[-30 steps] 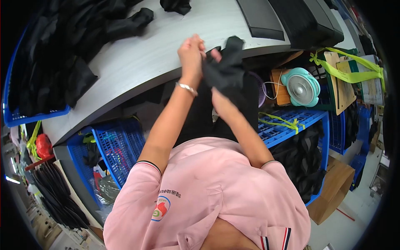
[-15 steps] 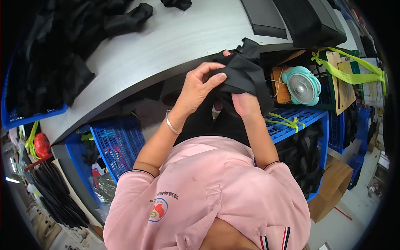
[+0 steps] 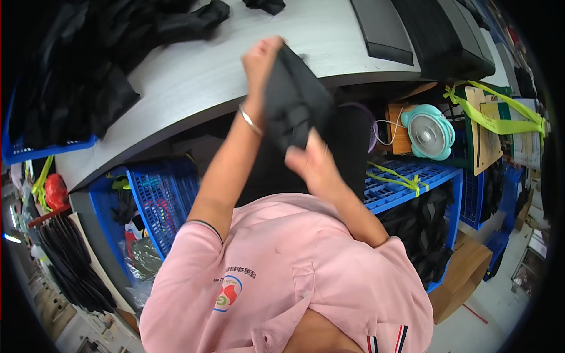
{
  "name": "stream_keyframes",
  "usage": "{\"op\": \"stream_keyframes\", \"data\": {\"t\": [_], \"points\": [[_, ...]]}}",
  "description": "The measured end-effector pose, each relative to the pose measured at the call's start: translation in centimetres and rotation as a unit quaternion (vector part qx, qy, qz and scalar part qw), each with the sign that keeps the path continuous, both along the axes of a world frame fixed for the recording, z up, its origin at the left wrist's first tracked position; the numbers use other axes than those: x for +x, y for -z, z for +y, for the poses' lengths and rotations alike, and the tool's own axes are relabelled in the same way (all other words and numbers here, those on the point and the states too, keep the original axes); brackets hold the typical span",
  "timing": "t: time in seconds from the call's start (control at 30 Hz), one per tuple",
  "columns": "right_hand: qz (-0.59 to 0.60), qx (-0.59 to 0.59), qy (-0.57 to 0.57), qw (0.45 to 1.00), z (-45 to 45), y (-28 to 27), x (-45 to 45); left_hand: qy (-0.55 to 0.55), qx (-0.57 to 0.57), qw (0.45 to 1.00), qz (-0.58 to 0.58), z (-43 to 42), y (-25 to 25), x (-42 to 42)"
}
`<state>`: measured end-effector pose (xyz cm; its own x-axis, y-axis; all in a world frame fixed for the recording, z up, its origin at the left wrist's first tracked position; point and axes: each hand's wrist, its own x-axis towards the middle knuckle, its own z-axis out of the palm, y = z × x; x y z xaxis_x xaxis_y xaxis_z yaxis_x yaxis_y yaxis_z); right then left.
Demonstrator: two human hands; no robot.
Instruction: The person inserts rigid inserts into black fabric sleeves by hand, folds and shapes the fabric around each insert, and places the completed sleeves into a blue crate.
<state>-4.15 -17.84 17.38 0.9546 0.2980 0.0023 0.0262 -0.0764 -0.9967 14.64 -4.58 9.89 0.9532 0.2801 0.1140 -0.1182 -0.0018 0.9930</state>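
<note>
A piece of black fabric [image 3: 297, 94] is stretched between my hands in front of the table edge, slightly blurred. My left hand [image 3: 263, 62], with a silver bangle at its wrist, is closed on the fabric's upper corner, over the table. Lower and to the right, my right hand [image 3: 315, 162] pinches the fabric's bottom end; motion smears its fingers. The fabric's exact shape cannot be made out.
Black fabric pieces [image 3: 65, 82] are heaped at the table's [image 3: 194, 70] left. Black panels [image 3: 382, 35] lie at the back right. A turquoise fan [image 3: 428, 132] stands right, above a blue crate [image 3: 450, 176]. Another blue crate [image 3: 168, 182] sits below left.
My left hand has moved up with the fabric's corner. My right hand has come down and left, and the bunched fabric is now pulled out between them.
</note>
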Motion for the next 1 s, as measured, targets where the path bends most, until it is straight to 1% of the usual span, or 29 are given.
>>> {"op": "stream_keyframes", "data": {"t": [0.03, 0.07, 0.1, 0.13, 0.17, 0.2, 0.23, 0.27, 0.3, 0.33, 0.4, 0.47, 0.5, 0.6, 0.63, 0.67, 0.73, 0.8, 0.83, 0.87, 0.9, 0.93, 0.97, 1.0], "points": [[0.148, 0.155, -0.046, 0.976, -0.1, -0.2, -2.2, -0.049, 0.063, 0.997, -0.009, 2.4, 0.9, 2.0], [0.287, 0.302, -0.086, 0.905, -0.4, -0.1, -3.9, -0.04, -0.044, 0.997, -0.052, 3.5, 0.3, 3.2], [0.289, 0.29, -0.083, 0.909, -0.9, 0.9, -5.0, -0.038, -0.043, 0.995, -0.084, 4.8, -0.9, 3.9], [0.293, 0.277, -0.078, 0.912, -1.7, 2.8, -6.0, -0.026, -0.092, 0.994, -0.058, 6.0, -2.3, 4.2], [0.302, 0.264, -0.073, 0.913, -2.9, 4.7, -6.9, 0.012, -0.16, 0.986, -0.047, 6.9, -4.3, 3.6], [0.321, 0.233, -0.002, 0.918, -4.3, 6.6, -6.5, 0.053, -0.227, 0.972, -0.033, 7.1, -6.1, 2.6], [0.229, 0.17, 0.063, 0.956, -5.0, 6.6, -5.3, 0.089, -0.216, 0.972, -0.018, 6.8, -7.0, 1.6], [0.132, 0.104, 0.127, 0.977, -5.3, 6.3, -3.7, 0.128, -0.204, 0.971, -0.004, 6.4, -7.9, 0.5], [0.074, 0.068, 0.163, 0.982, -5.3, 5.2, -1.9, 0.167, -0.192, 0.967, 0.008, 5.8, -8.6, -0.7], [0.015, 0.03, 0.197, 0.98, -5.3, 3.7, 0.1, 0.19, -0.153, 0.97, 0.003, 4.1, -9.3, -2.2], [-0.115, -0.026, 0.235, 0.965, -3.9, 1.9, 3.9, 0.28, -0.164, 0.945, 0.038, 2.4, -9.6, -4.5], [-0.128, -0.022, 0.186, 0.974, -2.7, 1.0, 6.8, 0.344, -0.208, 0.914, 0.046, 1.1, -9.6, -5.8], [-0.003, 0.088, 0.14, 0.986, -1.9, -0.4, 7.3, 0.356, -0.216, 0.907, 0.057, 1.2, -9.4, -6.0], [0.128, 0.186, 0.031, 0.974, -3.2, 0.4, 8.3, 0.298, -0.263, 0.916, 0.057, 2.9, -9.2, -5.4], [0.105, 0.232, 0.062, 0.965, -3.2, 0.1, 8.5, 0.316, -0.369, 0.869, 0.095, 3.8, -8.8, -5.0], [0.158, 0.334, 0.054, 0.928, -3.6, -0.4, 9.0, 0.323, -0.376, 0.852, 0.17, 4.0, -8.6, -5.3], [0.128, 0.3, 0.104, 0.94, -3.0, -1.5, 10.3, 0.336, -0.382, 0.8, 0.317, 3.7, -8.5, -6.7], [0.114, 0.186, 0.118, 0.969, -2.0, -0.5, 11.5, 0.466, -0.427, 0.73, 0.26, 2.0, -6.1, -9.8], [0.076, 0.139, 0.049, 0.986, -1.6, 1.2, 12.2, 0.494, -0.438, 0.711, 0.243, 1.4, -4.4, -11.4], [0.151, 0.159, 0.008, 0.976, -0.1, 2.1, 11.6, 0.521, -0.448, 0.691, 0.225, 1.0, -2.6, -12.5], [0.171, 0.158, -0.03, 0.972, 1.3, 3.7, 11.0, 0.542, -0.373, 0.736, 0.159, 1.2, -1.4, -12.4], [0.169, 0.198, -0.083, 0.962, 2.7, 5.7, 10.1, 0.55, -0.296, 0.776, 0.093, 1.3, -0.2, -12.4], [0.2, 0.205, -0.122, 0.95, 3.3, 9.5, 10.0, 0.544, -0.23, 0.803, 0.07, 1.9, 1.0, -12.2], [0.231, 0.209, -0.16, 0.937, 4.0, 13.3, 10.0, 0.521, -0.28, 0.805, 0.055, 0.9, 2.3, -12.4]]}}
